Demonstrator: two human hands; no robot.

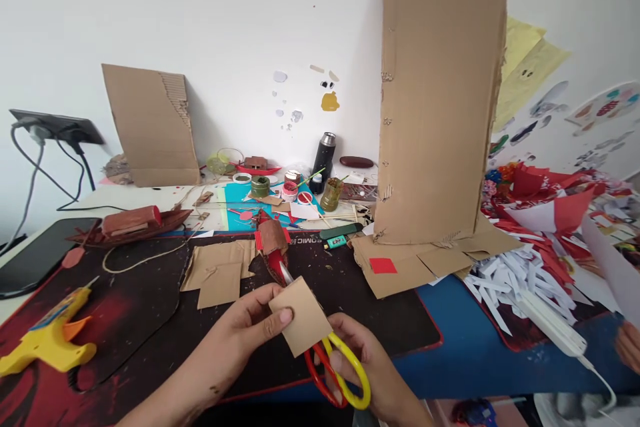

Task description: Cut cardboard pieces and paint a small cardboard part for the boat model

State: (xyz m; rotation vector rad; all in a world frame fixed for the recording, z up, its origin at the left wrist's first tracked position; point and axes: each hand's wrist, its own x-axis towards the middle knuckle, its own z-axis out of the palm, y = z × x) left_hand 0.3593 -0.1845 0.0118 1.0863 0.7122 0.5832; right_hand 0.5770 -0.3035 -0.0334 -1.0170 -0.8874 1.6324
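Note:
In the head view my left hand point(255, 323) pinches a small square of cardboard point(301, 315), thumb on its face and fingers behind. My right hand point(367, 353) is closed on a pair of scissors point(361, 373) with one red and one yellow handle loop. The blades pass behind the cardboard square, and a metal tip shows beyond its upper left edge. I cannot tell whether the blades touch the square. Just past them lies a reddish-brown model boat point(273, 243). Left of it are cut cardboard pieces point(220, 283) on the dark mat.
A yellow glue gun point(50, 340) and a phone point(45, 257) lie at left, near another model boat point(135, 223). Paint jars point(260, 187) and a black flask point(325, 157) stand behind. A tall cardboard sheet point(443, 100) leans right, beside white paper strips point(520, 280). Another person's hand point(627, 345) shows far right.

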